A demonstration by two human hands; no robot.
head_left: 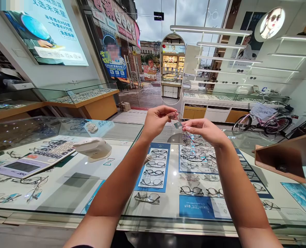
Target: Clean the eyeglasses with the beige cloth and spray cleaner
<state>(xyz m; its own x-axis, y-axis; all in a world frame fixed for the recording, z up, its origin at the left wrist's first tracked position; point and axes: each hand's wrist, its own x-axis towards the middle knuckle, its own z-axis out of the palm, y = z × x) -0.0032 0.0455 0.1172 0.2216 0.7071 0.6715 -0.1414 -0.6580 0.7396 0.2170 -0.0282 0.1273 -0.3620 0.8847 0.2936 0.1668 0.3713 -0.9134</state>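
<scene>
Glasses (178,124) hang above the tabletop (167,208), between and touching both hands: the left hand (156,120) pinches one side, the right hand (203,130) the other. Neither is clearly nearer; the long axis cannot be told. Beyond the left hand, leftward, a poster (115,65) reads "STELLEST"; farther left, a sign (65,48) shows "免费换新".

The long glass-topped display counter (127,210) is smooth and glossy, throwing back bright spots of light. On it, the lilac-and-white calculator (26,167) looks like plastic — its dark screen shiny. The slatted brown stand (279,162) looks like wood, ribbed and fairly matt. Farther off, the tall oval mirror (172,69) is polished — the large lit poster (46,31) smooth-faced.
</scene>
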